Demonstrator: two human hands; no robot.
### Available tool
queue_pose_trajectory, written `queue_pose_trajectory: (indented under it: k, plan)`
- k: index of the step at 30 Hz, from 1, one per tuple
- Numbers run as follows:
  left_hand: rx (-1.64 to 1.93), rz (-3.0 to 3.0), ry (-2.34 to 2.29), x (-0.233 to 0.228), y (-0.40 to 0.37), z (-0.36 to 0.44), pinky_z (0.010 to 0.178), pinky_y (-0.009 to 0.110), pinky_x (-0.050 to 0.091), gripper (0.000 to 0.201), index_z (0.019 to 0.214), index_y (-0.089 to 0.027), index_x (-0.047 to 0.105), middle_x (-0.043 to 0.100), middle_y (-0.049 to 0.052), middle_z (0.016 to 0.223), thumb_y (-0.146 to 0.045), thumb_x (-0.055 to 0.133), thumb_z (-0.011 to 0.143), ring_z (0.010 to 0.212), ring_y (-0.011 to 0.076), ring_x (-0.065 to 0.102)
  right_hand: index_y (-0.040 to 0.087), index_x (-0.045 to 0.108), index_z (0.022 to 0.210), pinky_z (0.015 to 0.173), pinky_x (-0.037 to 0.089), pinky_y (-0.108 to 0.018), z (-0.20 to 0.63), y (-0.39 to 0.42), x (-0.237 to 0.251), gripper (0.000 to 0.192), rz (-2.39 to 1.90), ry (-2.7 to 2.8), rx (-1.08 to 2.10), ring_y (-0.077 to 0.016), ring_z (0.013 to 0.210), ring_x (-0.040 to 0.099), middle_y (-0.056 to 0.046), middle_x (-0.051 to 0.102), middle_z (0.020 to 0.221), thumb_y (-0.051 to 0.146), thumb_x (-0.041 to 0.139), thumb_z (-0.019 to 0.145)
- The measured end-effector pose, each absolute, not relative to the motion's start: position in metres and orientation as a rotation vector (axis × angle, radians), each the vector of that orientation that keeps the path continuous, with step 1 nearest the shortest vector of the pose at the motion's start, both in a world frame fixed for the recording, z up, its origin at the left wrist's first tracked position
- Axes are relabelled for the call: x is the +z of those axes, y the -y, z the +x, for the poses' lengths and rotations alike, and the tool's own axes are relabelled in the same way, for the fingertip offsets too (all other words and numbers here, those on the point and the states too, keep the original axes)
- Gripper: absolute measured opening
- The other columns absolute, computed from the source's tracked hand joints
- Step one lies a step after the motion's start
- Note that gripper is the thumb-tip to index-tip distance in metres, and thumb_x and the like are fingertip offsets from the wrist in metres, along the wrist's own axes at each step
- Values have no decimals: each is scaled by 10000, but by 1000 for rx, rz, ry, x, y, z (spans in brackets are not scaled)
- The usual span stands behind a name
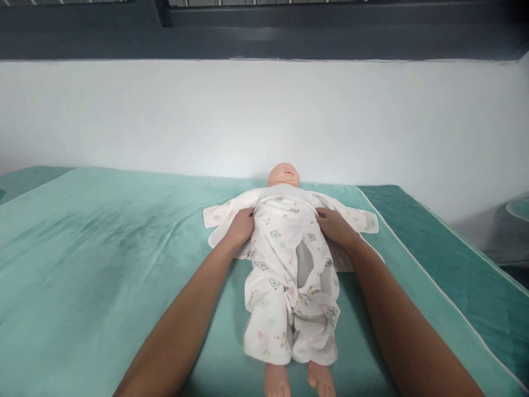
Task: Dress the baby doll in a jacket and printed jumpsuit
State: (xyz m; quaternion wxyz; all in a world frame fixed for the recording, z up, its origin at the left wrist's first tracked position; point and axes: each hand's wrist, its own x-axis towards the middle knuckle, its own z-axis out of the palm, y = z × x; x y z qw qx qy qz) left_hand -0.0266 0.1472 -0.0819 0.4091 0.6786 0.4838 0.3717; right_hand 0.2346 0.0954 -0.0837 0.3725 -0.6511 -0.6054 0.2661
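A baby doll (284, 174) lies on its back, head away from me and bare feet (277, 380) toward me. White printed pants (281, 242) cover it from the chest down to the ankles, with a gap at the crotch showing grey. A white printed shirt (359, 219) is spread under and beside it, sleeves out to both sides. My left hand (242, 227) is closed on the left edge of the pants near the waistband. At the opposite edge, my right hand (335, 226) grips the pants likewise. Some fingertips are hidden by the cloth.
The doll rests on a light green sheet (103, 264) with faint creases. Darker green bedding (454, 259) shows along the right side. Behind the head stands a white wall (264, 116), below a dark window frame (264, 33). Part of a round object (518, 208) appears at the far right.
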Motion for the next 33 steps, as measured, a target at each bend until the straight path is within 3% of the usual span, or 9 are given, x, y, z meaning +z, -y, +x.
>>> queue_pose_trajectory:
  k: [5,10,24,33]
  plan:
    - [866,1243,-999,-84,-144,-23,767,390,538,262,926,-159,737,754,112,882,-224,661,684,833,264,687,233,726,964,695,528,-367,227,-94,-93,302,-1369,1283,1059,-266,831,667,-26,750,851,332,589,714]
    - [906,997,-902,-81,-142,-19,784,387,570,326,1002,-165,726,761,98,906,-168,662,683,825,242,708,247,722,1002,683,544,-388,225,-96,-98,346,-1253,1158,1197,-277,820,690,-32,752,809,375,664,685]
    - [881,822,-767,-65,-130,-18,909,356,563,373,1195,-174,658,757,94,1036,-117,570,838,930,226,723,251,737,1021,842,528,-386,223,-94,-96,343,-1038,1196,1239,-258,964,676,-9,761,913,249,700,680]
    - [851,838,-732,-76,-137,-22,908,363,561,411,1193,-169,661,759,93,1033,-84,587,798,933,232,723,228,728,1037,899,516,-408,232,-91,-88,355,-1176,1451,1109,-260,1015,654,-24,755,998,248,663,688]
